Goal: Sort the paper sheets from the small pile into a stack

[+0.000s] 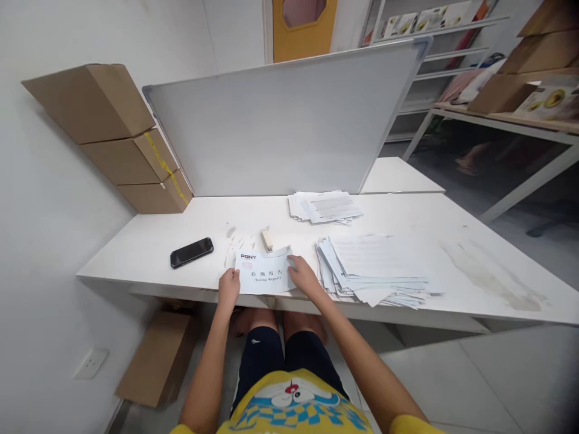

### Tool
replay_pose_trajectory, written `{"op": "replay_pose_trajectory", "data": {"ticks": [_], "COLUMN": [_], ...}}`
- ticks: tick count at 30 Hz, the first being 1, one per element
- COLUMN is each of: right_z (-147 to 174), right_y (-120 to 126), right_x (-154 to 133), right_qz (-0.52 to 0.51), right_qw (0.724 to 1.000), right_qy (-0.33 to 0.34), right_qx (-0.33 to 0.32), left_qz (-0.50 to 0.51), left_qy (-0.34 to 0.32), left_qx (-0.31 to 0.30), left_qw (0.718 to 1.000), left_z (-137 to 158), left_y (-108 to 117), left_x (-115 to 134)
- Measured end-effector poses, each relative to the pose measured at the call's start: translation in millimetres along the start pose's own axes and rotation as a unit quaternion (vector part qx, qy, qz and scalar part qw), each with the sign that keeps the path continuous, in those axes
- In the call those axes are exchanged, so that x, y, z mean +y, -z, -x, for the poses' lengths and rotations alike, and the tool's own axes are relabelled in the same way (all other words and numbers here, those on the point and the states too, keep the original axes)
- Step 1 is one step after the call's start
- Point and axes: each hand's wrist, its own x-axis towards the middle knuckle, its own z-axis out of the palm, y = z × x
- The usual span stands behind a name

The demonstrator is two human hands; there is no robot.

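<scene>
Between my hands is a pale blue printed sheet (265,283), headed "PONY" and "Testing Report", at the table's front edge. My left hand (229,286) is closed on its left side, thumb on top. At the sheet's right side, my right hand (302,276) pinches the edge. Just beyond the sheet lies a small cream stapler-like object (266,240); its exact kind is unclear. To the right of my right hand is a loose, uneven pile of papers (380,265). Farther back sits a second, smaller stack of papers (325,207).
A black phone (192,252) lies on the white table (149,241) at left. Stacked cardboard boxes (131,144) stand behind it, beside an upright whiteboard (280,126). Another carton (156,358) is on the floor at left. Smudges mark the tabletop at right.
</scene>
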Motion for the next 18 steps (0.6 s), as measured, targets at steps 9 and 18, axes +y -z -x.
{"op": "replay_pose_trajectory", "data": {"ticks": [9,18], "right_z": [-3,-30], "right_y": [10,13], "right_x": [8,-5], "right_qz": [-0.093,0.089], "right_qw": [0.994,0.996], "right_qy": [-0.034,-0.016], "right_qx": [0.037,-0.022], "left_qz": [0.050,0.123], "left_qy": [0.048,0.095], "left_qx": [-0.018,-0.085], "left_qw": [0.997,0.984], "left_z": [-1,-4], "left_y": [0,-11], "left_x": [-4,-11]}}
